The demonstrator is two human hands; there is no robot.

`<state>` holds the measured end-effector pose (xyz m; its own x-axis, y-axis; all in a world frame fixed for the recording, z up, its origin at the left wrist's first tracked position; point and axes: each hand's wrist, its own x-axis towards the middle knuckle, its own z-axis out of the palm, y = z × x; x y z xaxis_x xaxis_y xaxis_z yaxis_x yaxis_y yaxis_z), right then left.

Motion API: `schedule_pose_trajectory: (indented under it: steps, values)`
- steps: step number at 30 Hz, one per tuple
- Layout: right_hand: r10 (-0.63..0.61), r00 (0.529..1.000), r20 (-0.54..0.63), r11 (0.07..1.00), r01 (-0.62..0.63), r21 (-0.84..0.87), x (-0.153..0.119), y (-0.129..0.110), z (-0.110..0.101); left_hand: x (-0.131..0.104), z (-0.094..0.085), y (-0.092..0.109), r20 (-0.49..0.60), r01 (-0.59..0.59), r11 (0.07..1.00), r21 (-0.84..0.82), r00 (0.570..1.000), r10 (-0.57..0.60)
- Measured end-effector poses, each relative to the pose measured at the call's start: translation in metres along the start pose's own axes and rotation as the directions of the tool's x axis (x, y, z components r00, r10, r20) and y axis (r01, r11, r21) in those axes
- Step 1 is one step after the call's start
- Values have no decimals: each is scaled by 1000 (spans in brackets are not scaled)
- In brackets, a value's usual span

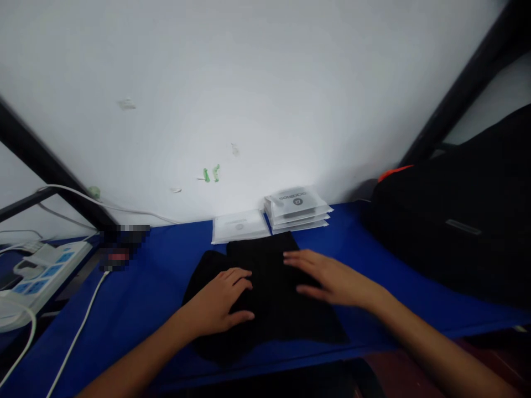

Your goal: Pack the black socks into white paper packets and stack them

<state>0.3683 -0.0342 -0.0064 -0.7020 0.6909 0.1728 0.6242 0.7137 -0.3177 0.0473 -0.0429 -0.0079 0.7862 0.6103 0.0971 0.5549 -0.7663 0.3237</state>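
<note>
White power strip [50,272] at left — bulky black item [460,221] at right — pale wall [274,94] behind

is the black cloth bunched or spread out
Spread out: the black cloth lies wide and mostly flat on the blue table; inner folds, cannot tell.

Left of the cloth [276,312]: bare bench [153,287], bounded outward by a cable [84,316]. Rear: straight passage blocked by pouches [296,204], backed by the wall [265,88]. Right: open lane, bordered by the right hand [326,276] and the bag [452,226]; right end filled by the bag. Over the cloth: narrow gap, unobstructed, flanked by left hand [224,301] and right hand.
</note>
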Motion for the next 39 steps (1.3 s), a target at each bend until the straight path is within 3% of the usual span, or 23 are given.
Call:
schedule_pose_trajectory:
  steps: [4, 9, 17, 22, 25, 28, 31, 34, 39]
  values:
    - [96, 974, 204, 984, -123, 128, -38, -33, 3, -43, -10, 0, 32, 14, 994, -106, 999, -11]
    - [166, 967, 193, 960, -203, 193, -60, -37, 10, -86, -13, -11, 81, 151, 977, -150, 987, -140]
    - [161, 982, 100, 943, -183, 279, -60, -31, 8, -87, -18, -24, 43, 134, 944, -301, 991, -127]
    - [236, 972, -18, 941, -224, 252, -51, -20, -3, -74, -28, -35, -40, 126, 925, -359, 988, -151]
    - [252, 957, -142, 960, -228, 163, -30, 0, -7, -54, -33, -51, -161, 150, 968, -202, 970, -184]
    - [190, 943, -273, 974, -216, -70, -1, 29, 0, -23, -33, -67, -255, 203, 978, 44, 949, -186]
    - [159, 952, -263, 947, -223, -232, 26, 55, 14, 14, -24, -77, -264, 260, 955, 143, 940, -217]
    - [134, 966, -220, 939, -195, -285, 45, 70, 25, 44, -11, -83, -245, 268, 952, 150, 943, -227]
    - [79, 973, -215, 945, -142, -294, 56, 73, 24, 63, 0, -88, -271, 241, 952, 188, 945, -185]
